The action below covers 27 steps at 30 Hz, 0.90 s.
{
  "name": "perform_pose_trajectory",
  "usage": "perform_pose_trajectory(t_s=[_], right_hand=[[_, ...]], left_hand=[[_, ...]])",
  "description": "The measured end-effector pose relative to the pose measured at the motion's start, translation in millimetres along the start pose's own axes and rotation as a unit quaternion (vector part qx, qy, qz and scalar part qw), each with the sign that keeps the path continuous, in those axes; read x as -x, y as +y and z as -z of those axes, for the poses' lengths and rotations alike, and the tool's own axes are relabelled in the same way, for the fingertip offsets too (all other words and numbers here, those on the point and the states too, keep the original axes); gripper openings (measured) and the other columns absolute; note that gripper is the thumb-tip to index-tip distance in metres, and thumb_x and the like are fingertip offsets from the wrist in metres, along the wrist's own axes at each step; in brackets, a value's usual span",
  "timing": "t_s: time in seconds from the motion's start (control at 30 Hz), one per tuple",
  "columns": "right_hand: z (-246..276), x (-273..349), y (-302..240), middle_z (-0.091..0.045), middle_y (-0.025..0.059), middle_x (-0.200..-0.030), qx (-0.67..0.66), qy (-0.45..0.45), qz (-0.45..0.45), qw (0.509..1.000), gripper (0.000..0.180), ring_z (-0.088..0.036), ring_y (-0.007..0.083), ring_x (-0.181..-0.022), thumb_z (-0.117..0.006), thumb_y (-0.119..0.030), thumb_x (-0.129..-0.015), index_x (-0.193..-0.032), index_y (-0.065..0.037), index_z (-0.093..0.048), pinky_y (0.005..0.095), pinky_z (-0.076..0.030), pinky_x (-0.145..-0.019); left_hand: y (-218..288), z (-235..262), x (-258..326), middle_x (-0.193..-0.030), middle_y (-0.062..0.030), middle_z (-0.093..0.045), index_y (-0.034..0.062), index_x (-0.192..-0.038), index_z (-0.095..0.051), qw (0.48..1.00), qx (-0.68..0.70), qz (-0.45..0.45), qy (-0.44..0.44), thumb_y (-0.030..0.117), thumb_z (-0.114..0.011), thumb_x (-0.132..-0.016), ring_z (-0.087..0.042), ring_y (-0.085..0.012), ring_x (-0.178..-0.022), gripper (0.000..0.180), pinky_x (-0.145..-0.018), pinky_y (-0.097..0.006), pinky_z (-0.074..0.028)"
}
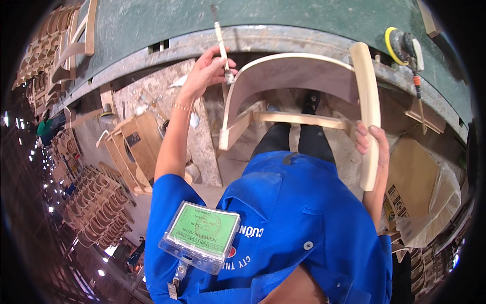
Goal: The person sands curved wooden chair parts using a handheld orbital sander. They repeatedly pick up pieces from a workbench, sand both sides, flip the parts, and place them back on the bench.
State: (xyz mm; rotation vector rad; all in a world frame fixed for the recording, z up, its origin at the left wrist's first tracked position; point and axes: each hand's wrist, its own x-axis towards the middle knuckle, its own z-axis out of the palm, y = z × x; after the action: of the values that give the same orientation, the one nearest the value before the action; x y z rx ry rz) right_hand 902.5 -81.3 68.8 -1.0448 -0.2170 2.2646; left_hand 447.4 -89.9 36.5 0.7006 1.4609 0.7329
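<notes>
Beside green bench: hands holding curved wooden frame, slim whitish tool.

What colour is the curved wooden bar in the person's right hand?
The wooden bar is pale cream-tan; it shows in the head view.

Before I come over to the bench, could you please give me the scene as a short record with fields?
Left hand: holds a slim tool, tilted, dark tip away from the person
Right hand: wrapped around the side bar of the wooden frame
Frame form: curved panel, pale rim, straight crossbar
Frame position: by the near edge of the bench; contact unclear
On bench, right: sander with yellow-edged pad
Lower right: cardboard, clear plastic
Far left: rows of wooden parts
</notes>
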Motion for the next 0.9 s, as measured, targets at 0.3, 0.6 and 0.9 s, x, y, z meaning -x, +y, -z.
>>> perform_pose_trajectory(t_s=[0.3, 0.6, 0.9], right_hand=[[-32, 20, 42, -0.047, 0.0098, -0.087, 0.066, -0.029, 0.035, 0.997, 0.068, -0.05, 0.0145, -0.062, -0.062, -0.014, -0.079, -0.139, 0.001, -0.034, 0.0287, -0.048, -0.05], [-49, 33, 48, -0.044, 0.006, -0.08, 0.12, 0.005, 0.076, 0.99, 0.06, -0.046, 0.0084, -0.057, -0.06, -0.016, -0.085, -0.135, 0.004, -0.036, 0.02, -0.044, -0.044], [-44, 50, 64, -0.045, 0.0062, -0.08, 0.116, 0.02, 0.096, 0.988, 0.062, -0.046, 0.0079, -0.056, -0.06, -0.019, -0.087, -0.138, 0.004, -0.034, 0.0199, -0.043, -0.041]], left_hand=[[-117, 11, 107, -0.1, -0.0016, -0.065, 0.0129, -0.132, -0.048, 0.994, 0.097, -0.035, 0.029, 0.026, -0.057, -0.098, -0.065, -0.0127, -0.095, 0.037, -0.08, -0.028, -0.052], [-148, 6, 108, -0.102, -0.0026, -0.066, 0.0113, -0.131, -0.049, 0.991, 0.096, -0.086, -0.016, 0.027, -0.056, -0.099, -0.061, -0.0108, -0.096, 0.036, -0.083, -0.027, -0.047], [-151, 9, 104, -0.098, -0.0049, -0.067, 0.0086, -0.131, -0.048, 0.987, 0.122, -0.098, -0.039, 0.022, -0.053, -0.101, -0.063, -0.0131, -0.095, 0.034, -0.087, -0.031, -0.052]])
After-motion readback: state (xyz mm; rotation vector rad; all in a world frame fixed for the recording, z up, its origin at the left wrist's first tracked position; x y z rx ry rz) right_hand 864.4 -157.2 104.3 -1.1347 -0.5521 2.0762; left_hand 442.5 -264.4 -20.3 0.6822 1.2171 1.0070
